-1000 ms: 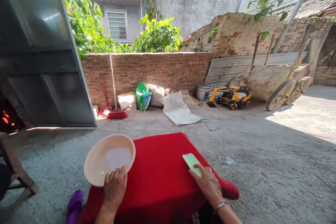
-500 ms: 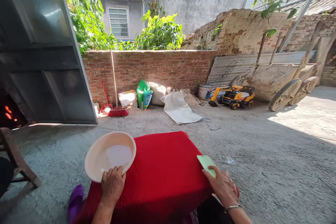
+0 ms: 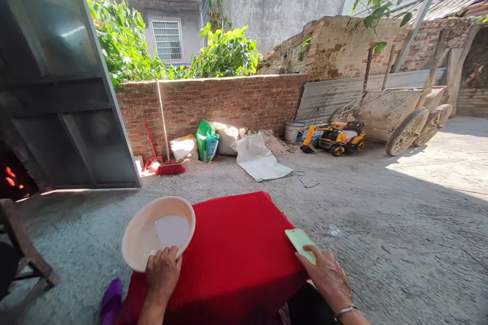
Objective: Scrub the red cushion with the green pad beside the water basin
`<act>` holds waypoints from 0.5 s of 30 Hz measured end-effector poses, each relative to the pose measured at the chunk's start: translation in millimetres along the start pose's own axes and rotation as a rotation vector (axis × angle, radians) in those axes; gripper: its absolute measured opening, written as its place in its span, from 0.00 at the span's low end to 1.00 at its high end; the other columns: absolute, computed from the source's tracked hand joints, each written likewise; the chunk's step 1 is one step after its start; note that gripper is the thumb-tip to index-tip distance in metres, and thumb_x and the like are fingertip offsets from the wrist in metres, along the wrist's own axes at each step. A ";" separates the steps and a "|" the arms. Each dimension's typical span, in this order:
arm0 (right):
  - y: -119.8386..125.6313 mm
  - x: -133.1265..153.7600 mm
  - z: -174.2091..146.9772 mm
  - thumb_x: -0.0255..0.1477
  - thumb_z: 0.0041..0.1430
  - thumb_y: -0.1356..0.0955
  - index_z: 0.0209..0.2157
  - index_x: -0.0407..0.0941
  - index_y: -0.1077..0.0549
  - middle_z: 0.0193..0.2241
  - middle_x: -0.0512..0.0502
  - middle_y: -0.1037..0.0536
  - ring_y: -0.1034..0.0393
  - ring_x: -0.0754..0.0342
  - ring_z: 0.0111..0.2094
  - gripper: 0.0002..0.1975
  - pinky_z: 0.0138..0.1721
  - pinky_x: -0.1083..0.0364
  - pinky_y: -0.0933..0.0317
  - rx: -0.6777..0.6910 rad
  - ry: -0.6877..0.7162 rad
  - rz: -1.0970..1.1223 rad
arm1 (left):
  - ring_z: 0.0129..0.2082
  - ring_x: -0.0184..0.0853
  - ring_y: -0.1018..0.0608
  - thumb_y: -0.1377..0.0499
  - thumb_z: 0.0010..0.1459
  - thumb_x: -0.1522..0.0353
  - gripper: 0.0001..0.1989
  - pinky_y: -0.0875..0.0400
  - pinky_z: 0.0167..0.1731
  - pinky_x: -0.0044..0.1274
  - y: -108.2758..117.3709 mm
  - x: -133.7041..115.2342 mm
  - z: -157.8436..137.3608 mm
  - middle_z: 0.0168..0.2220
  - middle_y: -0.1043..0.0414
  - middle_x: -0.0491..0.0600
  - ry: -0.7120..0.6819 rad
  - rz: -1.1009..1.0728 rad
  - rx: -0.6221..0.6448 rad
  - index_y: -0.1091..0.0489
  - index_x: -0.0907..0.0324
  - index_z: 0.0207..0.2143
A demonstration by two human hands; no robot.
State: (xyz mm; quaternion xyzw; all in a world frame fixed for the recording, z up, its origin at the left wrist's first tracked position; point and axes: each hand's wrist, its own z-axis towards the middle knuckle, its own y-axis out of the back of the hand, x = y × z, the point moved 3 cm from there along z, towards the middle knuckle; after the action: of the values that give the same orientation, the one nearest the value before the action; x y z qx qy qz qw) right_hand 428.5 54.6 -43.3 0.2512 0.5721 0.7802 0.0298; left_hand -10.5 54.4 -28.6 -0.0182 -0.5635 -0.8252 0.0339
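Observation:
My left hand [image 3: 163,271] is closed over the near rim of a pale pink plastic basin [image 3: 138,233], thumb outside and fingers curled on the edge. Water with a bright reflection lies in the basin, which sits at the left edge of a table covered by a red cloth [image 3: 236,244]. At the table's right edge, my right hand [image 3: 327,275] grips a light green phone-shaped thing [image 3: 300,241], thin and flat with a small dark dot near its far end. The palm hides its near end.
A wooden chair [image 3: 28,249] and a purple shoe [image 3: 112,297] are at the left. Beyond the table lie a white sack [image 3: 261,157], a red broom [image 3: 170,167], a green bag [image 3: 207,141] and a toy excavator [image 3: 337,138]. A cart [image 3: 392,117] stands at the right; a metal door [image 3: 87,137] at the left.
The camera view has shifted slightly, so the background sits a little further left. Both hands keep their holds, and the basin and the green thing stay at the table's edges.

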 end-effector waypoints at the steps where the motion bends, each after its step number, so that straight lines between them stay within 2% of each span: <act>1: 2.6 -1.2 2.3 0.41 0.56 0.38 0.43 0.48 0.26 0.38 0.40 0.26 0.29 0.45 0.41 0.18 0.42 0.49 0.36 0.010 -0.006 0.013 | 0.37 0.40 0.23 0.47 0.60 0.70 0.10 0.39 0.36 0.30 -0.8 0.2 0.6 0.33 0.24 0.47 0.004 -0.004 0.008 0.26 0.53 0.37; 3: 2.5 9.0 4.0 0.41 0.56 0.39 0.44 0.47 0.27 0.39 0.40 0.26 0.30 0.44 0.43 0.19 0.44 0.48 0.36 0.050 0.047 0.065 | 0.36 0.40 0.23 0.47 0.60 0.69 0.10 0.39 0.35 0.29 -1.5 0.7 1.2 0.33 0.24 0.47 0.010 -0.011 0.020 0.25 0.54 0.36; 6: -7.3 42.7 2.4 0.40 0.57 0.39 0.43 0.47 0.26 0.39 0.41 0.27 0.30 0.45 0.43 0.18 0.46 0.49 0.37 0.078 0.139 0.124 | 0.36 0.39 0.23 0.47 0.60 0.69 0.10 0.40 0.36 0.29 2.6 0.7 0.8 0.33 0.23 0.47 0.026 0.001 0.000 0.25 0.54 0.36; 10: -21.9 74.2 3.4 0.39 0.58 0.39 0.44 0.47 0.26 0.39 0.40 0.27 0.29 0.45 0.42 0.18 0.45 0.49 0.37 0.158 0.189 0.114 | 0.37 0.39 0.23 0.46 0.59 0.70 0.09 0.40 0.36 0.29 13.0 -1.9 0.7 0.33 0.23 0.47 0.045 0.002 0.014 0.25 0.53 0.36; 12: -23.3 70.6 8.4 0.40 0.57 0.39 0.46 0.48 0.26 0.39 0.40 0.27 0.29 0.43 0.42 0.19 0.44 0.47 0.37 0.207 0.183 0.078 | 0.37 0.38 0.23 0.46 0.59 0.70 0.09 0.40 0.36 0.29 17.5 -3.3 1.4 0.34 0.23 0.48 0.059 -0.013 0.039 0.25 0.54 0.37; 15: -18.2 46.1 19.7 0.42 0.57 0.39 0.47 0.47 0.27 0.41 0.38 0.28 0.29 0.42 0.43 0.21 0.45 0.45 0.37 0.214 0.092 0.042 | 0.39 0.38 0.24 0.45 0.59 0.69 0.08 0.41 0.38 0.29 23.2 -5.3 2.6 0.35 0.23 0.48 0.083 -0.037 0.068 0.26 0.54 0.37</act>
State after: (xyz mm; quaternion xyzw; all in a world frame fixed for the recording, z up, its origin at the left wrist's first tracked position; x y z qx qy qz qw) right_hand 392.2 93.6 -39.0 0.2289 0.6476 0.7257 -0.0399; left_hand -3.5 48.5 -6.5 0.0276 -0.5895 -0.8062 0.0426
